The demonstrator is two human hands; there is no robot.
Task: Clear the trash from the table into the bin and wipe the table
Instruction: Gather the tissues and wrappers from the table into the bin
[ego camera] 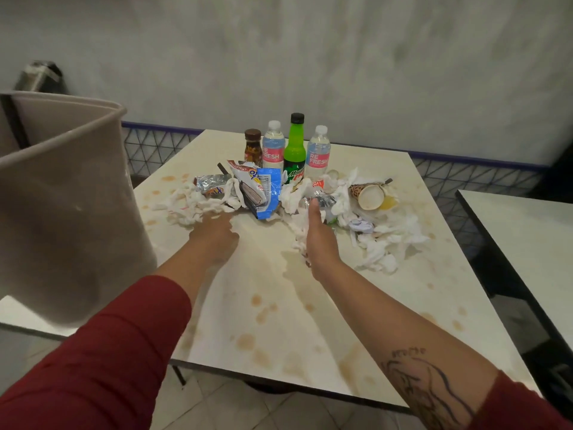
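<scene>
The green bottle (295,147) stands upright at the far side of the table (279,311), between two water bottles (273,144). A small brown bottle (252,145) is at the left end of that row. Just in front of the green bottle lies the trash: crumpled snack wrappers (248,184) to the front-left, white tissues (192,206) spread to both sides, and a paper cup (369,197) on its side to the front-right.

Your right hand (319,240) is in front of the green bottle. It stands on its edge with straight fingers and the thumb up, holds nothing, and touches the tissues on the right part of the heap. Your left hand (214,237) is front-left of the bottle, at the near edge of the left tissues. It is blurred, so I cannot tell if it grasps something.

The bin (77,197) is far to the left of the green bottle, at the table's left edge. Brown stains (245,339) mark the table nearer to you than the bottle.
</scene>
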